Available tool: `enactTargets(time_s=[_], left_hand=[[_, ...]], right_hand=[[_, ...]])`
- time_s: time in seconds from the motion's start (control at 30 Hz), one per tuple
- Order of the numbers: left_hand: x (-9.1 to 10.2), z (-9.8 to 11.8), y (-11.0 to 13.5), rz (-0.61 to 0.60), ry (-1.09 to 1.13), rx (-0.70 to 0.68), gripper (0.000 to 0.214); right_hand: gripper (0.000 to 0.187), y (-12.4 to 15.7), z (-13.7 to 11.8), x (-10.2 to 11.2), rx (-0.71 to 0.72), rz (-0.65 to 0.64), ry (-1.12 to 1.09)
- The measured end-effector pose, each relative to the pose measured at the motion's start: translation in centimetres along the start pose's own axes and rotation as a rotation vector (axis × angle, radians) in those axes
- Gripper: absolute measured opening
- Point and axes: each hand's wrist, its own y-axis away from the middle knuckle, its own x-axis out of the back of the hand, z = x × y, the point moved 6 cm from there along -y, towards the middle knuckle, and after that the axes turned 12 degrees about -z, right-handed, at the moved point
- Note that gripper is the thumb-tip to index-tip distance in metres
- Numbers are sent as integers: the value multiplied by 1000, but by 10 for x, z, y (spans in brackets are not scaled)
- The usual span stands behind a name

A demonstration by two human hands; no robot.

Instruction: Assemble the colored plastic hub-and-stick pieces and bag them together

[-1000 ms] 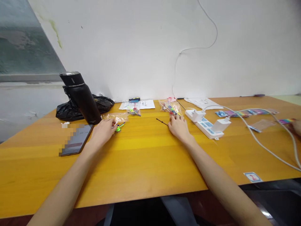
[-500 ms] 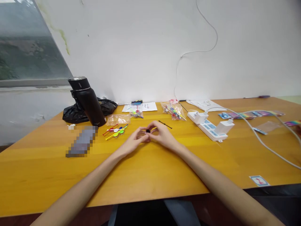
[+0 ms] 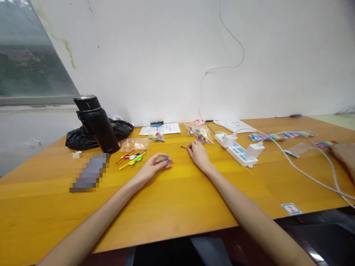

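My left hand [image 3: 152, 167] pinches a small round grey-and-black disc [image 3: 165, 159] between thumb and fingers, just above the table. To its right, my right hand [image 3: 199, 157] rests low over the wood with its fingers closed on a thin black stick [image 3: 183, 147]. Only the left end of the stick shows; the hand hides the rest. Left of my left hand lie red, white, yellow and blue sticks with coloured discs [image 3: 132, 159]. A clear plastic bag [image 3: 134, 144] is just behind them.
A black bottle [image 3: 99, 127] and a black plastic bag [image 3: 124, 128] stand at the left, behind a blurred-out flat object [image 3: 91, 171]. Bagged coloured parts [image 3: 198, 132] lie at the back. On the right are a white power strip [image 3: 235, 151] and loose white cables [image 3: 307, 171].
My hands have come apart. The left keeps the small disc, while the right has moved right and taken hold of the black stick. The view has shifted slightly to the right.
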Motion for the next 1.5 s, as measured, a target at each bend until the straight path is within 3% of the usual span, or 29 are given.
enactTargets(time_s=[0.13, 0.27, 0.4, 0.53, 0.7, 0.83, 1.0, 1.1, 1.2, 1.5], left_hand=[[2, -1, 0, 0, 20, -17, 42], [2, -4, 0, -2, 48, 5, 44], [0, -3, 0, 10, 44, 28, 49], [-2, -1, 1, 32, 50, 37, 52], [-3, 0, 1, 58, 22, 31, 51], [-1, 1, 0, 73, -26, 7, 50], [7, -1, -1, 128, -114, -1, 51], [8, -2, -1, 130, -152, -16, 50], [8, -1, -1, 138, -182, -33, 51], [6, 1, -1, 126, -145, -46, 51]], right_hand=[[11, 2, -15, 5, 62, -17, -295], [16, 10, -53, 16, 270, -37, -736], [15, 23, -84, 18, 384, -98, -776], [13, 30, -93, 14, 440, -117, -697], [14, 28, -84, 11, 393, -127, -627], [14, 25, -79, 7, 358, -206, -577], [20, 20, -72, 0, 240, -228, -950], [31, 20, -76, -12, 193, -321, -1145], [38, 22, -81, -24, 164, -410, -1161], [42, 23, -79, -35, 46, -441, -1299]])
